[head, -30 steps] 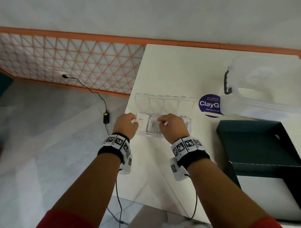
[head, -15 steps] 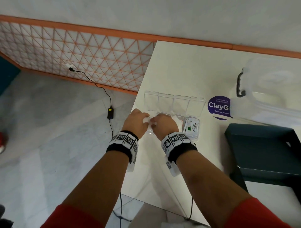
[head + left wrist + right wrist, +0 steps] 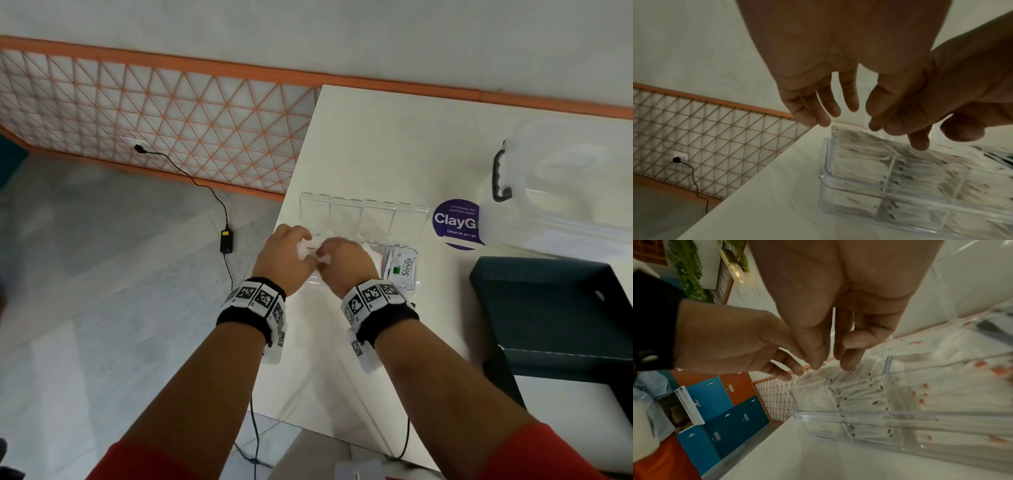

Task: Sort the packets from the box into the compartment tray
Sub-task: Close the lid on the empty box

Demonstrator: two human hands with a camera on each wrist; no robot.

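Note:
The clear compartment tray (image 3: 409,286) lies near the table's left edge with its lid (image 3: 363,214) folded back. White packets stand packed in its compartments (image 3: 857,395), and a Stevia packet (image 3: 403,265) fills the rightmost one. Both hands hover over the tray's left end. My left hand (image 3: 284,260) hangs with fingers (image 3: 818,112) straight and relaxed, tips just above the leftmost compartment. Close beside it, my right hand (image 3: 344,265) has thumb and fingers (image 3: 818,356) curled down and pinching the top of a white packet (image 3: 310,248). The dark box (image 3: 555,308) sits at the right.
A clear lidded container with a black handle (image 3: 500,178) stands at the back right beside a purple round sticker (image 3: 454,222). The table's left edge (image 3: 756,170) drops to the floor, where a black cable and adapter (image 3: 226,241) lie. A mesh panel (image 3: 154,130) lines the wall.
My right hand has slid left from the middle compartments to meet the left hand over the tray's left end. That uncovered the Stevia packet in the rightmost compartment.

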